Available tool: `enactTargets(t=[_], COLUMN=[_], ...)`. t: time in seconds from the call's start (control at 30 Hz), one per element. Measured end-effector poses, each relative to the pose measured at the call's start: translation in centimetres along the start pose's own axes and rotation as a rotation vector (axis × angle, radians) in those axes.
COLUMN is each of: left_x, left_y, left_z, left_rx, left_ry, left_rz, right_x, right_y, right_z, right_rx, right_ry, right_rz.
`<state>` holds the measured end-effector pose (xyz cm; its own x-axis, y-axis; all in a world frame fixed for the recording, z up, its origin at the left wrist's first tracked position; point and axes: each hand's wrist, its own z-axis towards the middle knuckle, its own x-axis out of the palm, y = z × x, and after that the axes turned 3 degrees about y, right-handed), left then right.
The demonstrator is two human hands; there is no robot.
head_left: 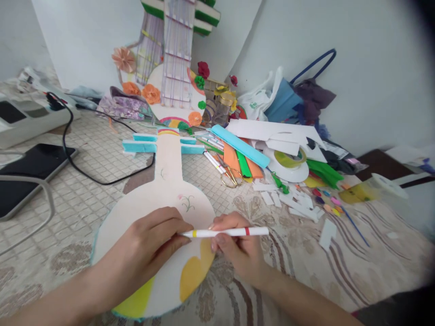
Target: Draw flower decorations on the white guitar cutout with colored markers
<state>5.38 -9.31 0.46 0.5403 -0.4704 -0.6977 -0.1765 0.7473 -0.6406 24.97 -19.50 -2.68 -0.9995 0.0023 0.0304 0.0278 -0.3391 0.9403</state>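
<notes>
A white marker [231, 232] with a yellow and a red band lies level between my two hands. My left hand [154, 237] pinches its yellow-banded end, and the very tip is hidden by my fingers. Closer to the middle of the barrel, my right hand [238, 246] grips it between thumb and fingers. Below them rests a paper guitar [136, 213] with a round body, a long neck and light-blue pegs. Yellow and orange patches are coloured on its lower body, and a small flower is drawn near the neck.
Behind stands a finished-looking paper guitar [178, 59] with strings and paper flowers. Scissors [232, 177], a blue paper roll [241, 146], a tape roll [290, 156] and paper scraps [302, 203] lie to the right. A phone [34, 176] and black cable [98, 182] are on the left.
</notes>
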Motion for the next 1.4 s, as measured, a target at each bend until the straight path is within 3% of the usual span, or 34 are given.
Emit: enactTargets(t=[0.17, 0.27, 0.4, 0.47, 0.53, 0.57, 0.63, 0.7, 0.73, 0.77, 0.97, 1.13, 1.27, 1.4], left_x=[0.4, 0.2, -0.5, -1.0, -1.5, -1.7, -2.1, -2.2, -2.3, -2.2, -1.8, -1.8, -2.1, -2.6], left_y=[0.0, -0.5, -0.6, -0.4, -0.2, -0.1, 0.1, 0.5, 0.7, 0.9, 1.5, 1.3, 0.9, 0.3], left_z=[-0.3, -0.3, 0.0, 0.1, 0.2, 0.3, 0.4, 0.6, 0.7, 0.7, 0.8, 1.1, 1.1, 0.7], left_rx=[0.074, 0.063, 0.011, -0.003, -0.053, -0.100, -0.221, -0.326, -0.358, -0.380, -0.447, -0.369, -0.353, -0.472], left_ry=[-0.057, -0.063, 0.025, 0.045, 0.039, 0.031, 0.027, 0.034, 0.041, 0.050, 0.094, 0.063, -0.037, -0.090], left_rz=[0.037, 0.071, 0.108, 0.122, 0.115, 0.095, 0.004, -0.157, -0.250, -0.339, -0.613, -0.659, -0.497, -0.313], right_x=[0.3, 0.4, 0.1, -0.8, -2.5, -3.6, -6.0, -8.0, -8.7, -9.2, -8.6, -8.0, -8.6, -8.5], right_y=[0.7, 1.6, 2.7, 3.2, 3.3, 3.1, 2.3, 1.0, 0.3, -0.5, -3.5, -3.8, -2.6, -0.3], right_z=[0.7, 1.0, 1.6, 2.8, 4.7, 5.9, 8.6, 11.1, 12.2, 13.1, 16.0, 17.1, 16.8, 14.3], right_rx=[-0.250, -0.309, -0.144, -0.038, 0.065, 0.100, 0.096, 0.130, 0.177, 0.200, 0.314, 0.391, 0.408, 0.428], right_ry=[0.037, 0.067, 0.132, 0.247, 0.445, 0.451, 0.248, 0.066, 0.054, 0.063, 0.091, 0.071, 0.021, 0.005], right_rz=[-0.175, -0.275, -0.293, -0.285, -0.265, -0.295, -0.541, -0.978, -1.185, -1.241, -1.399, -1.423, -1.353, -1.166])
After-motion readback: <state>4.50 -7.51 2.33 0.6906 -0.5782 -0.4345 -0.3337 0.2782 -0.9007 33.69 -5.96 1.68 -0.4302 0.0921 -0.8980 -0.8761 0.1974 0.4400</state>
